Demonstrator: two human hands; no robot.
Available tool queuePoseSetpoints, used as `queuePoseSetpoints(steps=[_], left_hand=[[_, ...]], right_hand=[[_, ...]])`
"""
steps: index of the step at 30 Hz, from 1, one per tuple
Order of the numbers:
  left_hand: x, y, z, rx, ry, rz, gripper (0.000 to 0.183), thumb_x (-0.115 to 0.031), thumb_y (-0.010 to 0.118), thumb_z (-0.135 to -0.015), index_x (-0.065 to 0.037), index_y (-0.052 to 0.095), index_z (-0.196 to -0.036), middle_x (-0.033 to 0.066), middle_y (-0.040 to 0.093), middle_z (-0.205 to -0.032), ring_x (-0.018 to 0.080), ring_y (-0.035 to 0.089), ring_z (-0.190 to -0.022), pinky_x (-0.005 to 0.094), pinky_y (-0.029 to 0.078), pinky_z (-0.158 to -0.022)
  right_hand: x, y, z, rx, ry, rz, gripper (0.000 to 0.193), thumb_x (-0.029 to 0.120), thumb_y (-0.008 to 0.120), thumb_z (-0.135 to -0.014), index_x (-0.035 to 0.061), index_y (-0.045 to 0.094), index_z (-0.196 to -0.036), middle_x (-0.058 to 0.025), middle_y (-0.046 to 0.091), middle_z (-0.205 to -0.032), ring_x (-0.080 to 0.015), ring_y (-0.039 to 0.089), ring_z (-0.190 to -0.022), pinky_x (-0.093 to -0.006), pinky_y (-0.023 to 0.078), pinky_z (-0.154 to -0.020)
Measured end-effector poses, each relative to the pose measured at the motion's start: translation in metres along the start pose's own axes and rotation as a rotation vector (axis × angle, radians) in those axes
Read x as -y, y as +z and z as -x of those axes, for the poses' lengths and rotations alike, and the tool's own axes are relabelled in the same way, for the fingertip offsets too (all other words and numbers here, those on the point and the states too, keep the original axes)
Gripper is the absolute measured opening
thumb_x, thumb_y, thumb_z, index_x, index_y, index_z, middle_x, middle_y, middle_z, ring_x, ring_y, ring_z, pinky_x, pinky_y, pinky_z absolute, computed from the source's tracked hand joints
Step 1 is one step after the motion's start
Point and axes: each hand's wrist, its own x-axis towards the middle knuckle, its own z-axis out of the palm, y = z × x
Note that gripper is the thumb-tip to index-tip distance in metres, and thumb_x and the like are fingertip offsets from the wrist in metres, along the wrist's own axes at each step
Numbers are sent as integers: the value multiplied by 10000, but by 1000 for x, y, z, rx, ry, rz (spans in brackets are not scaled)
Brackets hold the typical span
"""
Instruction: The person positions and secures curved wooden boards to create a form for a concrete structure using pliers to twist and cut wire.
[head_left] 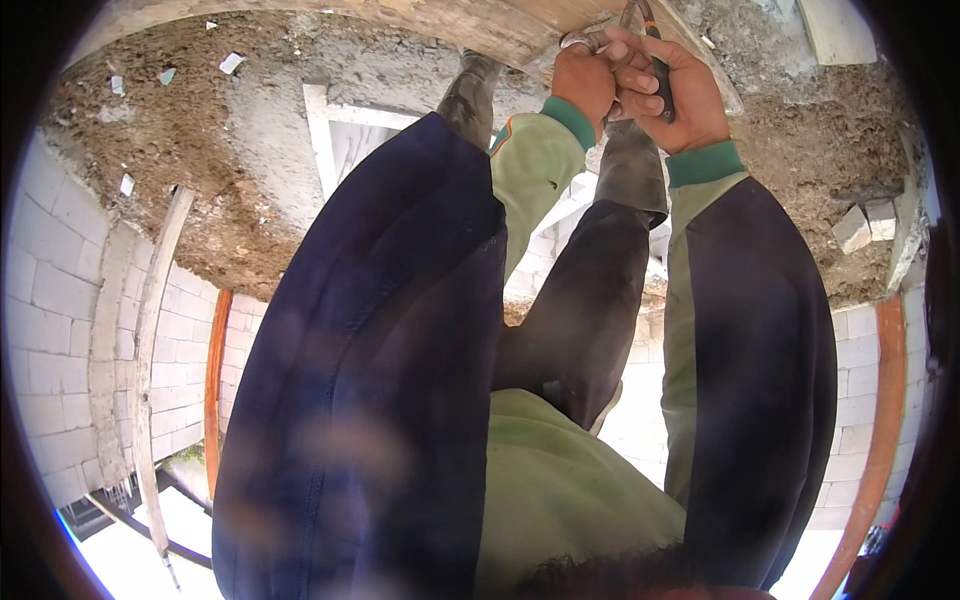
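Note:
Close together at the top of the view, both hands work beside a wooden board. My right hand is turned partly palm up, its fingers curled around a hand tool that looks like pliers, with black and orange handles. The tool's head points to the top edge and is partly cut off. My left hand is closed just left of it, nearly touching the right fingers. A small shiny metal part shows at its far side; what its fingers grip is hidden.
The wooden board crosses the top over rough soil. Dark boots stand below my hands. A pale wooden frame lies left of the boots. Block pieces sit at right; white block walls and orange posts border the sides.

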Motion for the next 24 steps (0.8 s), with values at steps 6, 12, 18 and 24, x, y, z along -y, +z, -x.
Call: queuePoseSetpoints(steps=[6, 12, 18, 24], left_hand=[[-15, -18, 1, -152, -161, 381, 308, -223, 630, -866, -1, 602, -1077, 133, 663, -871, 250, 640, -717, 362, 523, -593], [-43, -20, 10, -99, -47, 120, 599, -456, 480, -949, 99, 537, -1167, 237, 617, -996, 307, 599, -898, 418, 499, -776], [-47, 22, 17, -404, 428, -201, 497, -350, 557, -961, 76, 538, -1217, 203, 608, -1065, 244, 595, -926, 318, 475, -839], [-53, 23, 24, -342, 147, -465, 718, -464, 711, -785, 170, 517, -1061, 325, 515, -1159, 394, 611, -964, 442, 517, -835]], right_hand=[[-9, 3, -14, -367, -57, 763, 238, 130, 429, -956, 6, 618, -1031, -56, 610, -759, -143, 544, -637, -311, 444, -471], [-16, -20, -44, -180, -554, 1852, 334, 312, 525, -875, -11, 600, -836, -70, 567, -705, -169, 535, -597, -333, 413, -525], [-12, 1, -28, -442, -217, 915, 299, 299, 524, -929, 20, 631, -943, -55, 616, -821, -157, 595, -746, -329, 479, -631], [-16, -16, -47, -358, -209, 399, 328, 293, 543, -952, 7, 632, -1083, -82, 652, -951, -177, 628, -855, -314, 523, -739]])
